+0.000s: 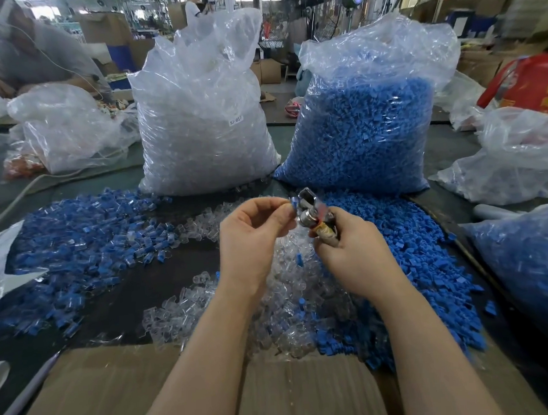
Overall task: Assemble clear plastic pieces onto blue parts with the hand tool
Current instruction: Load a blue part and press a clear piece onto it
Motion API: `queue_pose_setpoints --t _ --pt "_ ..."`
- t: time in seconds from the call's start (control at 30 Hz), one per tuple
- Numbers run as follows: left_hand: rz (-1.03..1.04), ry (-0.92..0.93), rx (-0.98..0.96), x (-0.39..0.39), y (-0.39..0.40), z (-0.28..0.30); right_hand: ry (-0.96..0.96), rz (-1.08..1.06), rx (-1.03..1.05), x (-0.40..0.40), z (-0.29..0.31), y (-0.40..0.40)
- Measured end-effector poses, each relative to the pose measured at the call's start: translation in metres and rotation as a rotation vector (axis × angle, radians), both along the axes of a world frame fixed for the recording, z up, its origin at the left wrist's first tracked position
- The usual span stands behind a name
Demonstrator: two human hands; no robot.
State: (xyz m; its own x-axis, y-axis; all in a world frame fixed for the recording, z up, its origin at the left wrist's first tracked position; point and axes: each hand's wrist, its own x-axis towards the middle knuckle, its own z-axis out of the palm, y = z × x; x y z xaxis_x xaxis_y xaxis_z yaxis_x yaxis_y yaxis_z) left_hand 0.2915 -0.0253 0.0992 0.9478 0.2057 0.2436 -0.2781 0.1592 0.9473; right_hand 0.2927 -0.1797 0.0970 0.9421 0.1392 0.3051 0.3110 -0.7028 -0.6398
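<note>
So a small metal hand tool (316, 216) is gripped in the right hand (351, 257), fingers curled around its lower end, with the shiny head poking up toward the left. A little blue part (294, 203) is pinched between the thumb and fingertips of the left hand (252, 240) and is held right up against the tool's head. Whether a clear piece is already seated on it can't be made out, too small and blurry.

Both hands are held above a loose heap of clear plastic pieces (290, 304) spread on the dark table (137, 284). Just right of that, a big spill of blue parts (421, 263) is seen, and off to the left a pile of blue-and-clear mixed pieces (87, 248) is spread out.

Behind the hands, two tall plastic bags are stood side by side: a bag of clear pieces (202, 131) on the left, a bag of blue parts (367, 132) on the right. A cardboard flap (276, 391) is laid across the near edge under the forearms.
</note>
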Motion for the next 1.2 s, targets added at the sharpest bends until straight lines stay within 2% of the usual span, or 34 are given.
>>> queue_pose_setpoints --t 0.1,0.2,0.27,0.4,0.57,0.67,0.73,0.8,0.87,1.0,1.2 --pt "0.163 0.073 0.259 0.003 0.035 0.002 0.004 -0.062 -0.041 0.002 -0.001 -0.005" --pt "0.51 0.219 0.696 0.001 0.082 -0.004 0.035 -0.152 -0.101 0.005 -0.003 -0.014" --pt "0.691 0.379 0.913 -0.002 0.108 -0.012 0.06 -0.223 -0.159 0.008 -0.005 -0.018" --pt "0.815 0.59 0.961 -0.006 0.129 -0.022 0.114 -0.355 -0.251 0.01 -0.009 -0.026" --pt "0.877 0.63 0.918 -0.009 0.134 -0.026 0.191 -0.469 -0.37 0.011 -0.012 -0.033" --pt "0.897 0.671 0.998 -0.01 0.134 -0.024 0.207 -0.51 -0.403 0.009 -0.014 -0.032" --pt "0.894 0.64 1.109 -0.008 0.13 -0.021 0.209 -0.513 -0.411 0.009 -0.015 -0.03" --pt "0.835 0.502 1.118 -0.004 0.12 -0.015 0.212 -0.505 -0.42 0.01 -0.016 -0.027" --pt "0.654 0.421 1.074 0.001 0.106 -0.011 0.229 -0.497 -0.42 0.009 -0.016 -0.025" --pt "0.167 0.532 1.033 0.008 0.08 -0.006 0.302 -0.488 -0.438 0.008 -0.015 -0.026" --pt "0.105 0.55 1.178 0.007 0.069 -0.007 0.331 -0.529 -0.47 0.008 -0.014 -0.023"
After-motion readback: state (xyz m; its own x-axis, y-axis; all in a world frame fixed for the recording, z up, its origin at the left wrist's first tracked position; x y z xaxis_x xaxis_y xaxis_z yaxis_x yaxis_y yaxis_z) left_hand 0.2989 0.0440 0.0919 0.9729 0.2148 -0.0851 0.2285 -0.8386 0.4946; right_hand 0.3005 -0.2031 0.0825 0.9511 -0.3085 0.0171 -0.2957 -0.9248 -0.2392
